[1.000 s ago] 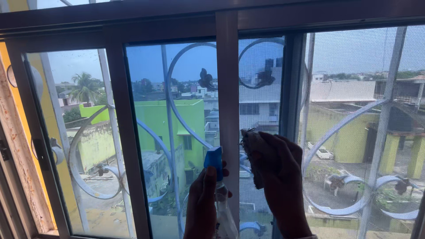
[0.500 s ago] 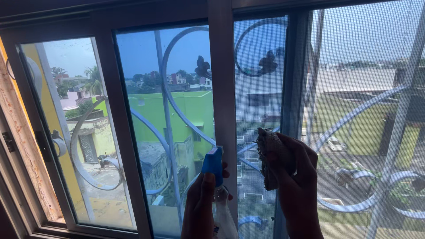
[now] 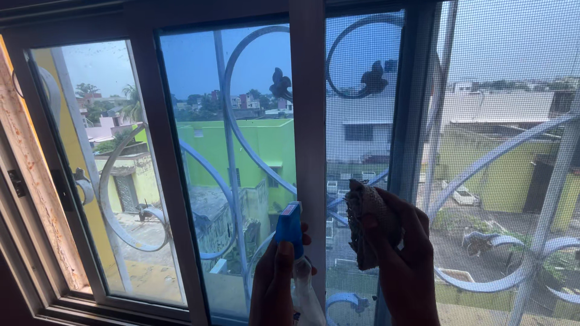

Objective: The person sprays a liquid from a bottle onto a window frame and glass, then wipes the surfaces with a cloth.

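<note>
**At the sliding window: two hands, a spray bottle and a cloth**

Before the window, low in the head view, both hands are raised toward the panes. The left hand (image 3: 275, 284) is wrapped around a clear spray bottle (image 3: 300, 284), fingers curled about its neck; the bottle's blue trigger head (image 3: 290, 224) stands upright above the knuckles, just in front of the central vertical window frame (image 3: 308, 151). The right hand (image 3: 405, 265) pinches a bunched, dark knitted cloth (image 3: 364, 220) between thumb and fingers, holding it up against the mesh screen panel (image 3: 362, 108); whether the cloth actually touches the mesh cannot be told. The two hands are near each other, the frame post between them.

To the left, a tinted glass pane (image 3: 241, 108) and a clearer pane (image 3: 109, 169) sit in dark frames. Outside, a pale blue curved metal grille (image 3: 232, 133) with small leaf ornaments runs across all the panels. Beyond it lie a green building (image 3: 254, 151), further rooftops and trees under a hazy sky. A worn wooden jamb (image 3: 30, 193) borders the far left edge.
</note>
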